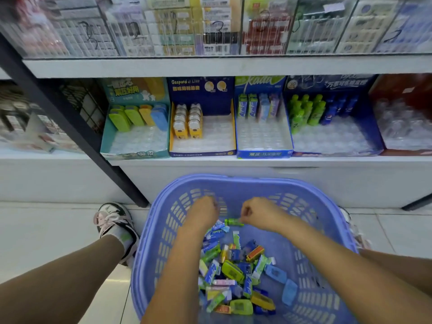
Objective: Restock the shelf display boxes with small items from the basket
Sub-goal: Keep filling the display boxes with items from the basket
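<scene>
Green item point(233, 222) (small) in right hand point(257, 212)

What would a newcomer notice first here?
The purple basket, bottom centre, with a bright heap of small items inside. Both hands are in it: the left hand curled, the right hand pinching a green item. Above, the display boxes stand half empty.
</scene>
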Motion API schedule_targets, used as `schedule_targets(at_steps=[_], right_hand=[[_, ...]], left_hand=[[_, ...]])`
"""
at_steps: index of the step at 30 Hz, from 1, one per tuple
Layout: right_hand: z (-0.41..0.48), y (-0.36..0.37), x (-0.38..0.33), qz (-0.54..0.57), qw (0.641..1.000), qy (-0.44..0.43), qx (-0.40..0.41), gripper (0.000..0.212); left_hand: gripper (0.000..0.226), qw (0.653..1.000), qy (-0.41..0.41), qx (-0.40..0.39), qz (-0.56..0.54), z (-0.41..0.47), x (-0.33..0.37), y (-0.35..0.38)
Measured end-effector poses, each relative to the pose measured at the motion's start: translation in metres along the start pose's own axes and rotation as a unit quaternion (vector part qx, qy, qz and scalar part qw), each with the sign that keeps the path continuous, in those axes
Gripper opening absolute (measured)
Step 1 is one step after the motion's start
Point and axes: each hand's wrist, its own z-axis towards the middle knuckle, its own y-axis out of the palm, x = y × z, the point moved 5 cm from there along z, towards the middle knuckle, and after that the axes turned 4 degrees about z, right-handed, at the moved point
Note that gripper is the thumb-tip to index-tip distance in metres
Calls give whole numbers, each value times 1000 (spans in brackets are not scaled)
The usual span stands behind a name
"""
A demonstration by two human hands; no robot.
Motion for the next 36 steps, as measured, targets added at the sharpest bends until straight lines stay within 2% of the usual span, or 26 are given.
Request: schedule_targets(at_steps=[3,6,9,13,15,20,23,27,29,32,34,36], right_hand=[[20,44,22,-21,996,71,-47,32],[35,78,34,-26,991,112,-67,24],[45,103,45,26,986,157,-56,13],[55,129,52,18,982,185,-40,40],[61,135,54,24,980,199,-18,43],[66,135,62,-10,972,234,8,31],[63,134,63,-8,975,222,2,25],[58,113,63,95,981,168,21,24],[49,92,56,215,969,123,19,22],[26,55,35,449,890,72,-33,30],[6,26,24,514,854,37,-80,25],[-13,-5,11,516,849,-15,-110,19]], left_hand=[[34,996,-55,-56,45,0,-37,39],[38,990,-77,-87,77,0,-56,67],[34,992,-82,-62,78,7,-61,77],[31,991,-95,-27,94,12,-63,84],[33,988,-107,-11,107,13,-66,87],[25,976,-110,-28,185,14,-66,94],[25,977,-107,-24,181,11,-63,92],[24,988,-150,-28,-6,9,-58,79],[22,985,-151,-31,-79,11,-52,67],[22,977,-131,-51,-160,14,-37,46],[20,972,-89,-77,-202,13,-23,31],[23,968,-41,-101,-225,9,-8,13]])
